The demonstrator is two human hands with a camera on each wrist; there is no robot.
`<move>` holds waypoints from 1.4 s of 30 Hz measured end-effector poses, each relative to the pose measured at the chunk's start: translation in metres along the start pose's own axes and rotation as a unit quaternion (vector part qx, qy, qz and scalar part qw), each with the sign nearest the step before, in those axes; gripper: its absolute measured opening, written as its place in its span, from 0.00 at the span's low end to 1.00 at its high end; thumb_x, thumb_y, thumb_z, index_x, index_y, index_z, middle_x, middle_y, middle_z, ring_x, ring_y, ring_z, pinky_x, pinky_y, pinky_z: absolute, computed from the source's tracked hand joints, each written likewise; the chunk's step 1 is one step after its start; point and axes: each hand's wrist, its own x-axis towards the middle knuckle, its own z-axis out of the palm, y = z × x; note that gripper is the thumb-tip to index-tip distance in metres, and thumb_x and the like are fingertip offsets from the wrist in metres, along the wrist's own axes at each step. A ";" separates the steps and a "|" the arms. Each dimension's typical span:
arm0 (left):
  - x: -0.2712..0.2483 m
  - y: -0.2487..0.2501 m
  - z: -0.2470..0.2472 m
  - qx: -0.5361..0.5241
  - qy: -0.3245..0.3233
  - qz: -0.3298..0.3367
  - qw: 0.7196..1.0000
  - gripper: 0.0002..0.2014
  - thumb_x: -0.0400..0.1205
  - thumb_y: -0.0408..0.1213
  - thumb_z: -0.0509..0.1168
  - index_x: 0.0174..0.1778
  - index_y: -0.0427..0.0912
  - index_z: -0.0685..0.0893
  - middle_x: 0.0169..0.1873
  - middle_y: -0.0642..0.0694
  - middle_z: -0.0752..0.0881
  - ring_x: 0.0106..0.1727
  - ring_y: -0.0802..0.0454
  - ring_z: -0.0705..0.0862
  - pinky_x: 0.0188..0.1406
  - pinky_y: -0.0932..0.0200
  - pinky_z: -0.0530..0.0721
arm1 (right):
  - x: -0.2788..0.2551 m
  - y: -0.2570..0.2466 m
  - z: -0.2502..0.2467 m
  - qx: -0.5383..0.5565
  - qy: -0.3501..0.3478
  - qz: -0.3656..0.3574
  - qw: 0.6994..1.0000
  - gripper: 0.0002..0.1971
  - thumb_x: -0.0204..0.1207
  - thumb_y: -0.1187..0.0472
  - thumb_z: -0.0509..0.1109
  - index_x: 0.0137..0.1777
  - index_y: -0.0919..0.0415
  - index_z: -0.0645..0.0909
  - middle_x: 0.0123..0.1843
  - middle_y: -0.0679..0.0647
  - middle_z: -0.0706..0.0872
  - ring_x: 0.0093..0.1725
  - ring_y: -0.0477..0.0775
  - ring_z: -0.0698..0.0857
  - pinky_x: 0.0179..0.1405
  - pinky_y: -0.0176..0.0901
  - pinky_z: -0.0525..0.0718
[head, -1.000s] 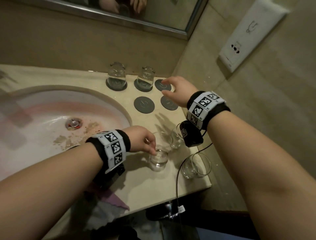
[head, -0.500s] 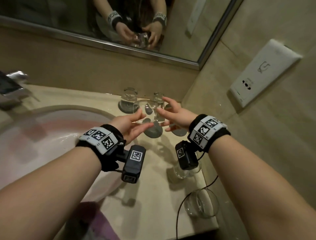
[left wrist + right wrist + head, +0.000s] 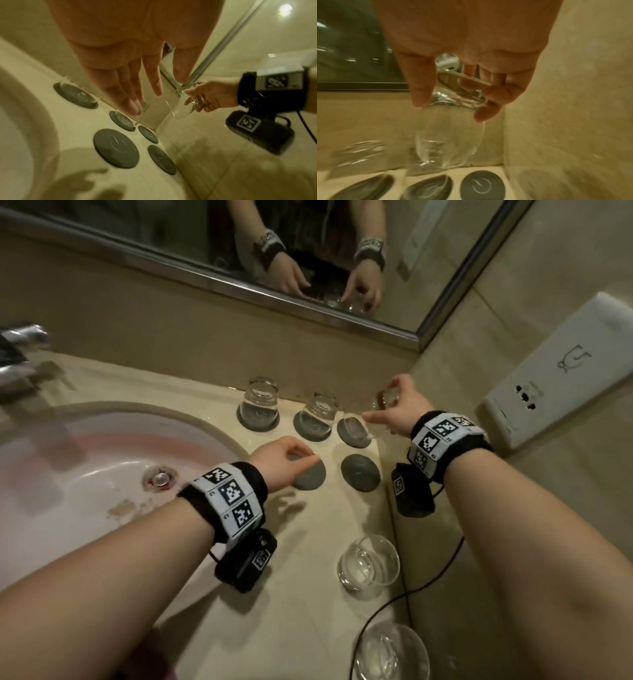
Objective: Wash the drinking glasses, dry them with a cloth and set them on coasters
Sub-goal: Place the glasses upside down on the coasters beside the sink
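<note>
Cut off at the bottom edge, a clear upright tumbler (image 3: 390, 652) stands on the beige stone desk (image 3: 301, 594). The left hand (image 3: 279, 462) hovers released. Farther back, the right hand (image 3: 399, 405) grasps an inverted clear drinking glass (image 3: 448, 138) (blurred) above a round grey coaster (image 3: 354, 433).

Beige tiled walls (image 3: 565, 268) meet a framed mirror (image 3: 171, 231) — dim, yellowish light.

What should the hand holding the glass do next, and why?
Probably lower it: the right hand holds the clear upside-down drinking glass by its base above the round grey coaster in the corner, which is bare.
</note>
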 end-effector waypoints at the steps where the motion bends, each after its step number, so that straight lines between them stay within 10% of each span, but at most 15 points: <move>1: 0.003 -0.001 0.001 0.065 0.004 0.019 0.998 0.12 0.80 0.46 0.66 0.56 0.44 0.82 0.59 0.46 0.83 0.60 0.49 0.81 0.60 0.55 0.80 | 0.008 0.007 -0.001 0.009 0.011 0.020 1.000 0.43 0.62 0.46 0.81 0.73 0.52 0.60 0.65 0.58 0.80 0.55 0.62 0.85 0.57 0.60 0.84; 7: 0.023 -0.003 0.008 0.238 -0.025 0.021 0.971 0.12 0.81 0.48 0.63 0.54 0.46 0.83 0.59 0.46 0.83 0.58 0.48 0.81 0.57 0.57 0.77 | 0.045 0.028 0.005 -0.032 0.014 0.049 0.998 0.43 0.68 0.50 0.78 0.78 0.52 0.59 0.76 0.55 0.73 0.68 0.61 0.77 0.64 0.53 0.76; 30: 0.053 -0.025 0.002 0.238 -0.046 -0.023 0.970 0.11 0.82 0.47 0.62 0.53 0.46 0.83 0.55 0.48 0.82 0.48 0.54 0.76 0.50 0.61 0.73 | 0.113 0.029 0.066 -0.135 -0.036 0.070 0.988 0.41 0.69 0.47 0.77 0.78 0.52 0.59 0.73 0.63 0.71 0.68 0.67 0.76 0.67 0.59 0.77; 42: 0.020 -0.017 0.022 0.240 -0.135 0.064 0.959 0.10 0.80 0.45 0.65 0.56 0.51 0.82 0.60 0.48 0.79 0.57 0.53 0.82 0.62 0.52 0.78 | 0.079 0.026 0.060 -0.129 -0.015 0.084 0.988 0.40 0.74 0.49 0.72 0.81 0.50 0.53 0.83 0.56 0.44 0.77 0.69 0.66 0.73 0.59 0.69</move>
